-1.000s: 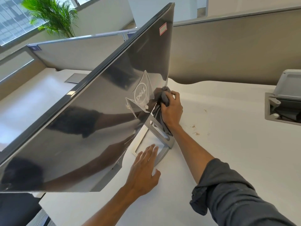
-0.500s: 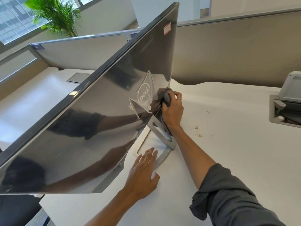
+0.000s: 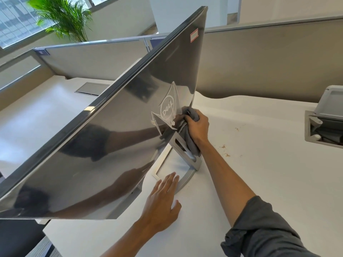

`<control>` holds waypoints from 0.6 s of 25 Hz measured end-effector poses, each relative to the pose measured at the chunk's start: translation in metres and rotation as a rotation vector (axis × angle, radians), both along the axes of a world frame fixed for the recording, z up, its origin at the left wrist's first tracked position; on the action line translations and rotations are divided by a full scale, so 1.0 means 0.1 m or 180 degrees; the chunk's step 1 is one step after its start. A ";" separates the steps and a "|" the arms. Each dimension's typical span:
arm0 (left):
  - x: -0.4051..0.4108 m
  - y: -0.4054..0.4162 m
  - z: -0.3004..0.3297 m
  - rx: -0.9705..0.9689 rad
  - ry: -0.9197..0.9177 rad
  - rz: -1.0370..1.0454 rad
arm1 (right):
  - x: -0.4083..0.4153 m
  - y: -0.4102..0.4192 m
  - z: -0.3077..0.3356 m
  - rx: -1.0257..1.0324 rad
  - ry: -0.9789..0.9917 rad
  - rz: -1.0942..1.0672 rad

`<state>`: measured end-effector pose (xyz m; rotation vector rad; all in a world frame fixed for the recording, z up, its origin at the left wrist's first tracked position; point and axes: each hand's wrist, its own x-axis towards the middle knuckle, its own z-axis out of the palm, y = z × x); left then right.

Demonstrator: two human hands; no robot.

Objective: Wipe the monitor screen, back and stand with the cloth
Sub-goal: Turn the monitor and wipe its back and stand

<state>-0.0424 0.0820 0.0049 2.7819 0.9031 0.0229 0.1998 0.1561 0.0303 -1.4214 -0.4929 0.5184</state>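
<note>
The monitor (image 3: 115, 138) stands turned with its glossy dark back toward me, a Dell logo near the stand joint. Its silver stand (image 3: 182, 147) rises from a flat open-frame base (image 3: 185, 179) on the white desk. My right hand (image 3: 197, 127) grips a grey cloth (image 3: 189, 138) bunched against the top of the stand neck, just under the logo; the cloth hangs down along the neck. My left hand (image 3: 161, 203) lies flat with straight fingers, fingertips resting on the base. The screen side is hidden.
The white desk (image 3: 259, 173) carries small brown crumbs (image 3: 225, 151) to the right of the stand. A cable hatch with a raised grey lid (image 3: 324, 123) sits at the right edge. Grey partitions (image 3: 259, 62) run behind. Another hatch (image 3: 91, 88) lies on the left desk.
My right hand with the cloth has shifted slightly up the stand neck toward the logo. My left hand has stayed flat on the base.
</note>
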 end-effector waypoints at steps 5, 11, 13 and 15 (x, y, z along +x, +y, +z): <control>-0.02 -0.04 -0.04 0.0055 0.0004 -0.0054 | 0.11 -0.22 0.06 0.0166 0.0793 0.1083; 0.03 -0.10 -0.02 0.0020 0.0011 -0.0117 | 0.15 -0.36 0.27 -0.0561 0.0215 0.2135; 0.03 -0.12 -0.02 0.0037 -0.0020 -0.0131 | 0.18 -0.37 0.37 -0.0893 -0.0312 0.2221; 0.01 -0.13 -0.02 0.0070 -0.0046 -0.0160 | 0.16 -0.43 0.43 -0.1134 -0.0997 0.2010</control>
